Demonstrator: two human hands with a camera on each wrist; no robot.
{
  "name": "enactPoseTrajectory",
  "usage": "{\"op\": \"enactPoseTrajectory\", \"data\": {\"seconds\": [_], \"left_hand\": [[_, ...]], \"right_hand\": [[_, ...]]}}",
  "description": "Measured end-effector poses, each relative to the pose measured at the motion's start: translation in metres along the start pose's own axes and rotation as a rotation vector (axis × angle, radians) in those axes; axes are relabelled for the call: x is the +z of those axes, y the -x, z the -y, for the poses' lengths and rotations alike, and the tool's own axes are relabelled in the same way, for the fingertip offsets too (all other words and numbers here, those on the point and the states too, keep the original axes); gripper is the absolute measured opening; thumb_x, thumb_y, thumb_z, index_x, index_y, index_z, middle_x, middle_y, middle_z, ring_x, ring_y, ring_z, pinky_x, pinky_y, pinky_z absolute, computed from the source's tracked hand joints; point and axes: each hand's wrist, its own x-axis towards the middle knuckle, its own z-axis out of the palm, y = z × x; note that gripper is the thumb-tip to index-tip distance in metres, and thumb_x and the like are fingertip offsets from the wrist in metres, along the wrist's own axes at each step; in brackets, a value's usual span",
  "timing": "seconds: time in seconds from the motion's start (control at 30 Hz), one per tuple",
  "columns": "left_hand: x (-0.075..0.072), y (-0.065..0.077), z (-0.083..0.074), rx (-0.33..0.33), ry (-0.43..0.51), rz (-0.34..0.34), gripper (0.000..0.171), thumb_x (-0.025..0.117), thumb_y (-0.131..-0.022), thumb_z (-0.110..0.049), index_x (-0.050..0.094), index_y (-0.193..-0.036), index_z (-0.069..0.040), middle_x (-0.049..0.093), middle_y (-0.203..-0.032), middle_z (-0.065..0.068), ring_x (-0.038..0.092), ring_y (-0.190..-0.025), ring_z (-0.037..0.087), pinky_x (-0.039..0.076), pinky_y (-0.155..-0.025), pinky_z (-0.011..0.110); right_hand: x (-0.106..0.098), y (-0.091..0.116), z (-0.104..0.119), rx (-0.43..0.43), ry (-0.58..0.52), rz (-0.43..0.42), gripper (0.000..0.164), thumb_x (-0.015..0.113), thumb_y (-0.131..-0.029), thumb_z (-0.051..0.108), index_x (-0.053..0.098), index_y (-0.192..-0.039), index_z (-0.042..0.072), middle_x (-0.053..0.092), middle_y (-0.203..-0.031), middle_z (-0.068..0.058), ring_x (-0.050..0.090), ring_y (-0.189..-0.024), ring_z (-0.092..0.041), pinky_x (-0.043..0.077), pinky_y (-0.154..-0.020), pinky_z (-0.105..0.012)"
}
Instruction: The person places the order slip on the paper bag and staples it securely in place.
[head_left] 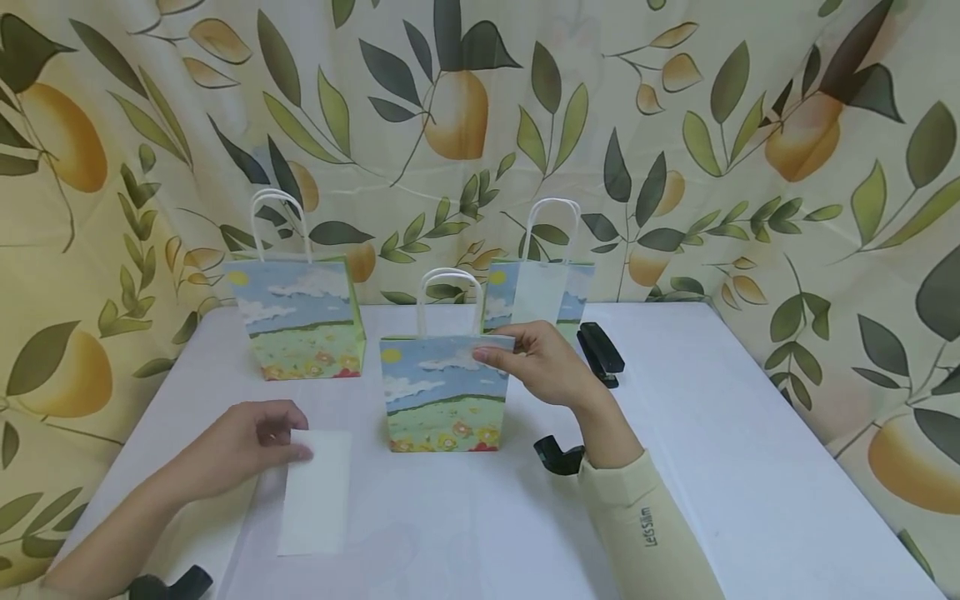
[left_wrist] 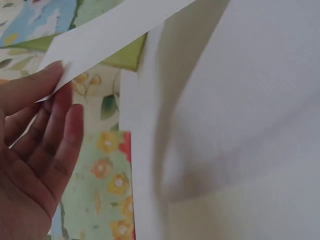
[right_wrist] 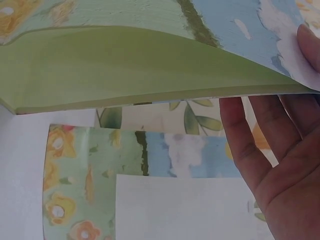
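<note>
Between my left thumb and fingers I pinch a white paper strip [head_left: 315, 496] by its upper corner; the left hand [head_left: 240, 446] is above the table's left front. My right hand [head_left: 543, 362] pinches the upper right edge of the middle gift bag [head_left: 446, 400], thumb on its front and fingers behind. That bag stands upright, with white handles and a painted sky and flower meadow. In the right wrist view its green side panel [right_wrist: 110, 70] folds inward. Behind stand two like bags: one gift bag [head_left: 300, 321] at left, another gift bag [head_left: 498, 296] at right.
A white strip [head_left: 538, 292] covers the front of the rear right bag. Beside that bag lies a black stapler [head_left: 600, 350]. The white table [head_left: 712, 467] ends at a fruit-patterned cloth [head_left: 465, 200] behind. Black wrist mounts [head_left: 558, 457] show near both forearms.
</note>
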Motion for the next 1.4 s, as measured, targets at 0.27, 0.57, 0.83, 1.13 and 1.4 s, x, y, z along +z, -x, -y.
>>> {"op": "enactPoseTrajectory", "data": {"seconds": [0.27, 0.57, 0.83, 1.13, 1.4], "left_hand": [[0.008, -0.012, -0.022, 0.03, 0.171, -0.132, 0.018, 0.084, -0.088, -0.021, 0.072, -0.1, -0.014, 0.072, -0.102, 0.004, 0.07, -0.085, 0.008, 0.059, -0.074, 0.027], [0.016, -0.027, -0.04, 0.106, 0.18, -0.205, 0.011, 0.084, -0.088, -0.019, 0.076, -0.095, -0.021, 0.077, -0.094, -0.007, 0.072, -0.086, 0.007, 0.06, -0.077, 0.026], [0.024, -0.047, -0.051, 0.233, 0.193, -0.358, 0.017, 0.088, -0.083, -0.015, 0.077, -0.095, -0.021, 0.074, -0.09, -0.005, 0.071, -0.079, 0.009, 0.06, -0.073, 0.023], [0.035, -0.065, -0.059, 0.226, 0.146, -0.475, 0.021, 0.091, -0.08, -0.019, 0.074, -0.093, -0.019, 0.072, -0.082, -0.006, 0.07, -0.075, 0.006, 0.058, -0.071, 0.021], [0.038, -0.075, -0.071, 0.247, 0.139, -0.51, 0.035, 0.092, -0.079, -0.02, 0.072, -0.107, -0.016, 0.071, -0.091, -0.006, 0.067, -0.084, 0.013, 0.059, -0.074, 0.022]], "right_hand": [[-0.001, 0.0, 0.0, 0.004, 0.021, -0.008, 0.019, 0.069, -0.101, 0.023, 0.079, -0.115, 0.014, 0.08, -0.109, -0.002, 0.068, -0.088, -0.018, 0.055, -0.078, -0.032], [-0.001, -0.001, 0.0, -0.015, 0.015, 0.005, 0.02, 0.069, -0.101, 0.02, 0.079, -0.116, 0.012, 0.079, -0.111, -0.003, 0.072, -0.097, -0.018, 0.059, -0.086, -0.037], [-0.001, 0.0, 0.0, -0.01, 0.013, 0.0, 0.02, 0.069, -0.101, 0.021, 0.079, -0.117, 0.012, 0.079, -0.112, -0.003, 0.074, -0.097, -0.018, 0.059, -0.087, -0.037], [0.0, 0.001, -0.001, 0.006, -0.003, 0.005, 0.022, 0.069, -0.101, 0.02, 0.078, -0.118, 0.01, 0.079, -0.116, -0.005, 0.075, -0.102, -0.019, 0.06, -0.091, -0.039], [0.0, 0.0, 0.0, 0.014, 0.0, 0.002, 0.023, 0.069, -0.101, 0.019, 0.077, -0.119, 0.009, 0.077, -0.119, -0.007, 0.075, -0.102, -0.019, 0.061, -0.091, -0.038]]}}
